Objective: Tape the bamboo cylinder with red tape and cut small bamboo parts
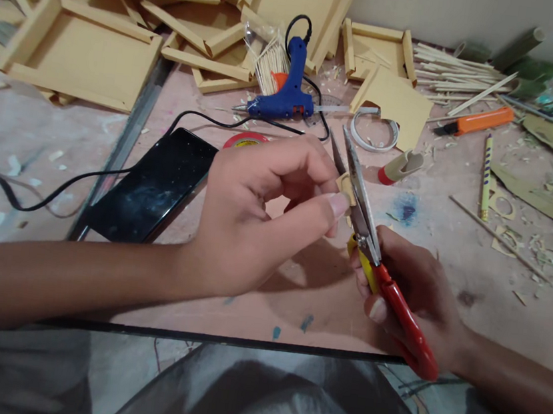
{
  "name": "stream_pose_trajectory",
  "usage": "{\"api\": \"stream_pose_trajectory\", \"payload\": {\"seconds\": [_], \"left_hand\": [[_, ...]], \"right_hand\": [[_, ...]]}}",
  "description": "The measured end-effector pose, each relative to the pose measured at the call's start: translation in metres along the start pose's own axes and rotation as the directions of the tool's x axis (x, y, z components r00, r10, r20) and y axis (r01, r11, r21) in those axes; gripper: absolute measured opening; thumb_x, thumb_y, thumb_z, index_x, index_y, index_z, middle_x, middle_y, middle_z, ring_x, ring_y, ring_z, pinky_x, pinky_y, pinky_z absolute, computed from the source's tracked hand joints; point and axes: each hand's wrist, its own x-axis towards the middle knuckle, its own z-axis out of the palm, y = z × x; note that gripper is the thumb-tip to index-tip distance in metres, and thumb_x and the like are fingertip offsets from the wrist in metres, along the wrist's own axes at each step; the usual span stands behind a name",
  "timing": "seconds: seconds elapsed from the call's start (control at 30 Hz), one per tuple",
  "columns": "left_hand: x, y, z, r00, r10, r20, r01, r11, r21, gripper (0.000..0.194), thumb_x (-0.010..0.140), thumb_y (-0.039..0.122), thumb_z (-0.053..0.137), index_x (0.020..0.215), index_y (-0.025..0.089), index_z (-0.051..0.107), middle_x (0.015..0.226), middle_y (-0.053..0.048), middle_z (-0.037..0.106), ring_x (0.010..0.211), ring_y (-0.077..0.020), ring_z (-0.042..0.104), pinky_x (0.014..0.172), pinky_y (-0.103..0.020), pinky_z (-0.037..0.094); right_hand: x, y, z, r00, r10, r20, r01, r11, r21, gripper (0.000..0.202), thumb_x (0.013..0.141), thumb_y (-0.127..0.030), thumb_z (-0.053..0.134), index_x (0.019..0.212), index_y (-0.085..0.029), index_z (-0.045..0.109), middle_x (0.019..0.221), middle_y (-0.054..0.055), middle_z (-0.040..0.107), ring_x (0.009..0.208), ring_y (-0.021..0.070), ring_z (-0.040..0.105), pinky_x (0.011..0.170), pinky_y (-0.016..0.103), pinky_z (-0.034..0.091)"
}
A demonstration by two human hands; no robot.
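"How does my left hand have the tan piece?"

"Your left hand [256, 211] pinches the tan piece [347, 186] between thumb and fingertips, right at the blades, around the middle of the scene. So fine a pinch probably suits something that small, giving you control over its angle."

"And my right?"

"Your right hand [415, 288] is closed round the handles of the scissors [371, 245], near right. The blades point far and slightly left, parted only narrowly, likely so both hands can meet without awkward wrists. Whether they bite into the piece, I cannot tell."

"Why is everything else spread around?"

"The glue gun [287, 94] lies beyond your hands, the phone [155, 185] to the left, the cutter [483, 121] far right: seemingly within reach yet outside your elbows' way. The trays [80, 85] are heaped far left, perhaps to save table [330, 324] space."
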Motion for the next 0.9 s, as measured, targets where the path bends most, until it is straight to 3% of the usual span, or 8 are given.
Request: {"api": "stream_pose_trajectory", "payload": {"seconds": [0.2, 0.33, 0.47, 0.53, 0.6, 0.73, 0.9], "left_hand": [[0.002, -0.004, -0.001, 0.999, 0.035, -0.010, -0.035, 0.999, -0.001, 0.018, 0.090, 0.012, 0.073, 0.075, 0.019, 0.067, 0.069, 0.001, 0.068, 0.058, -0.0093, 0.059, 0.048, -0.024, 0.044], [0.004, -0.008, -0.002, 0.998, 0.069, 0.008, -0.068, 0.997, -0.036, 0.017, 0.090, 0.013, 0.076, 0.077, 0.018, 0.067, 0.070, 0.000, 0.067, 0.058, -0.0093, 0.059, 0.051, -0.024, 0.046], [0.004, -0.008, -0.003, 0.978, 0.012, 0.207, -0.026, 0.998, 0.064, 0.016, 0.096, 0.016, 0.068, 0.080, 0.020, 0.065, 0.071, 0.001, 0.064, 0.057, -0.0096, 0.055, 0.050, -0.025, 0.043], [0.003, -0.010, -0.002, 0.948, -0.017, 0.319, -0.022, 0.993, 0.120, 0.016, 0.094, 0.014, 0.065, 0.079, 0.020, 0.060, 0.070, 0.002, 0.061, 0.057, -0.0097, 0.053, 0.051, -0.024, 0.041], [0.003, -0.013, -0.001, 0.932, -0.030, 0.361, -0.030, 0.987, 0.160, 0.018, 0.089, 0.011, 0.065, 0.075, 0.020, 0.056, 0.069, 0.003, 0.058, 0.059, -0.0097, 0.051, 0.053, -0.024, 0.041], [0.005, -0.020, 0.001, 0.942, -0.114, 0.316, 0.056, 0.981, 0.188, 0.015, 0.081, 0.012, 0.063, 0.070, 0.019, 0.056, 0.065, 0.005, 0.056, 0.057, -0.0089, 0.050, 0.053, -0.023, 0.039], [0.012, -0.021, -0.003, 0.948, -0.187, 0.257, 0.142, 0.973, 0.184, 0.010, 0.076, 0.011, 0.062, 0.069, 0.017, 0.060, 0.063, 0.004, 0.057, 0.057, -0.0082, 0.050, 0.051, -0.020, 0.039]], "right_hand": [[-0.003, 0.005, 0.000, 1.000, -0.006, -0.020, 0.006, 1.000, 0.001, 0.046, 0.094, -0.065, 0.079, 0.088, -0.025, 0.056, 0.071, -0.003, 0.054, 0.057, 0.0132, 0.042, 0.051, 0.033, 0.030], [0.000, -0.002, -0.002, 0.992, 0.001, -0.123, 0.003, 1.000, 0.026, 0.038, 0.092, -0.057, 0.084, 0.092, -0.025, 0.064, 0.078, -0.001, 0.060, 0.065, 0.0146, 0.051, 0.056, 0.032, 0.041], [0.017, -0.022, -0.007, 0.979, 0.046, -0.200, -0.036, 0.998, 0.054, 0.034, 0.084, -0.046, 0.096, 0.096, -0.027, 0.070, 0.094, 0.002, 0.071, 0.075, 0.0179, 0.066, 0.065, 0.034, 0.055], [0.028, -0.030, -0.009, 0.979, 0.065, -0.195, -0.047, 0.994, 0.098, 0.036, 0.083, -0.048, 0.097, 0.097, -0.027, 0.070, 0.091, 0.001, 0.072, 0.070, 0.0167, 0.066, 0.060, 0.033, 0.053], [0.039, -0.032, -0.011, 0.979, 0.065, -0.191, -0.045, 0.993, 0.109, 0.042, 0.078, -0.046, 0.100, 0.093, -0.027, 0.067, 0.087, -0.001, 0.071, 0.068, 0.0155, 0.064, 0.058, 0.032, 0.051], [0.056, -0.026, -0.016, 0.988, 0.037, -0.148, -0.030, 0.998, 0.054, 0.051, 0.069, -0.042, 0.106, 0.086, -0.026, 0.060, 0.082, -0.001, 0.070, 0.071, 0.0164, 0.064, 0.061, 0.032, 0.050], [0.064, -0.022, -0.021, 0.994, 0.030, -0.103, -0.026, 0.999, 0.038, 0.051, 0.072, -0.041, 0.104, 0.086, -0.025, 0.057, 0.081, -0.002, 0.071, 0.067, 0.0149, 0.061, 0.059, 0.032, 0.048]]}}
